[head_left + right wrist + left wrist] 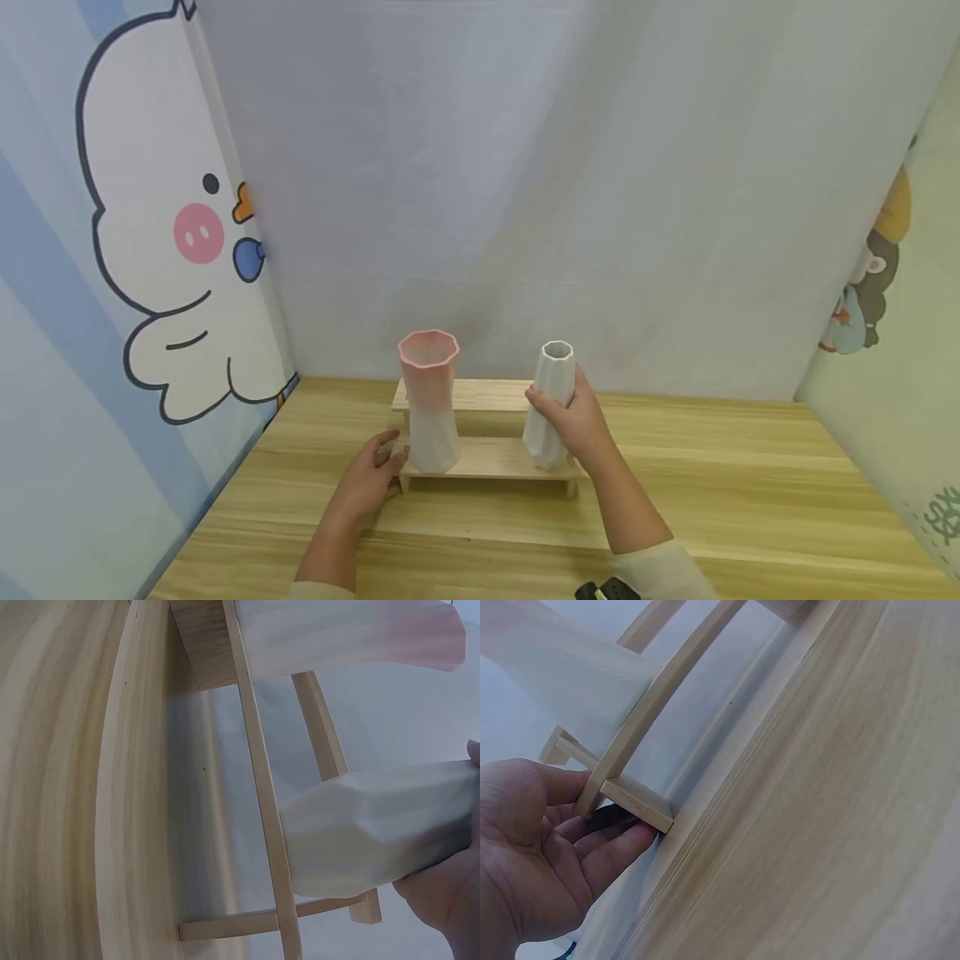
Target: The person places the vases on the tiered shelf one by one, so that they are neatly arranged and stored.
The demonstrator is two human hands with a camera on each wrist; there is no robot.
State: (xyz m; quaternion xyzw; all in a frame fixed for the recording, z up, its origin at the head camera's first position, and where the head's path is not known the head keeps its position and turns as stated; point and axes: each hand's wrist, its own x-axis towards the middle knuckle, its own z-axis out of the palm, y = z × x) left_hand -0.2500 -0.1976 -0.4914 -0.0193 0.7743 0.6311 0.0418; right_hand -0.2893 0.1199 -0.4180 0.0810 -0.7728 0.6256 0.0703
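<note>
A white faceted vase [551,400] stands near the right end of the lower step of a two-step wooden stand [491,457]. My right hand [585,421] grips it round the upper body, thumb across the front; in the right wrist view the vase's base [330,840] meets the board. At the step's left end is a taller pink-and-white vase [431,404], upright, with a wavy rim. My left hand [365,483] holds the stand's left end. Its fingers curl about the end board and leg [641,802] in the left wrist view.
The stand is on a wood-grain table [720,500]. A pale grey cloth backdrop [525,183] hangs behind it. Printed cartoon panels flank both sides, with a white bird [150,208] at left. A small black object [609,590] shows at the bottom edge near the right sleeve.
</note>
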